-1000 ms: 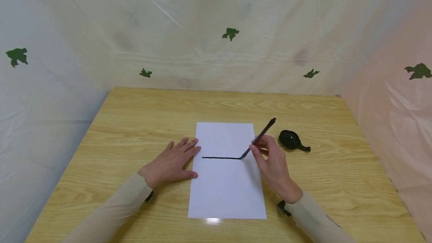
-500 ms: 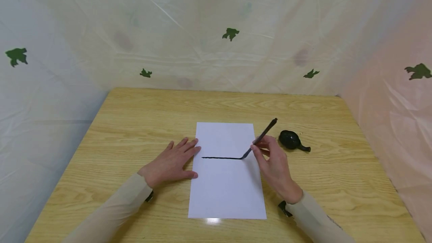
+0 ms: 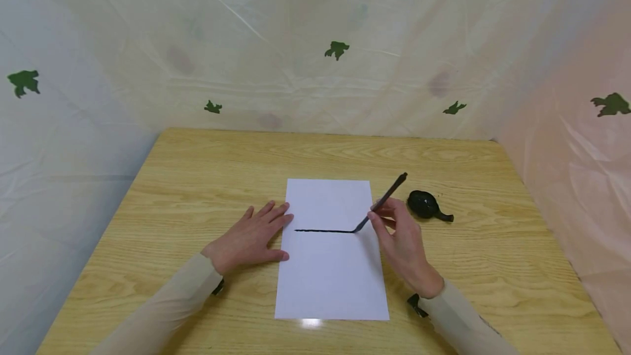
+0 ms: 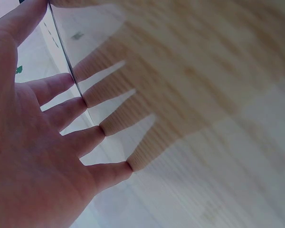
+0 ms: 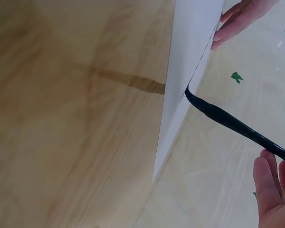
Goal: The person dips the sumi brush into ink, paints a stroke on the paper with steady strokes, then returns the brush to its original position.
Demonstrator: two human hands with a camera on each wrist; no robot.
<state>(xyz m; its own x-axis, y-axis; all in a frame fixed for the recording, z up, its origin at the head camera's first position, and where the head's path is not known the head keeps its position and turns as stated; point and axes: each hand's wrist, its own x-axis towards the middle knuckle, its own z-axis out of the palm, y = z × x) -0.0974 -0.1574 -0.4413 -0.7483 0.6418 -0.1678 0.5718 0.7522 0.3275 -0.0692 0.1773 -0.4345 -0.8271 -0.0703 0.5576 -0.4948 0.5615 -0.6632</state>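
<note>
A white sheet of paper [image 3: 327,284] lies on the wooden table, crossed by a thin black horizontal line [image 3: 322,230]. My left hand [image 3: 251,237] rests at the sheet's left edge with fingers spread, the tips touching the paper. In the left wrist view those fingers [image 4: 111,175] look straight and hold nothing. My right hand [image 3: 401,240] pinches a dark brush [image 3: 389,193] by its handle, tilted up to the right. The brush tip [image 5: 192,97] is bent against the paper at the line's right end.
A black, glossy gourd-shaped dish [image 3: 423,205] with a short stem sits right of the paper, beyond my right hand. The wooden table [image 3: 197,169] is bordered by pale sheeting [image 3: 266,70] with green leaf shapes at the back and sides.
My right hand has shifted slightly to the right with the brush, and the black line has grown a little longer that way. My left hand has stayed still.
</note>
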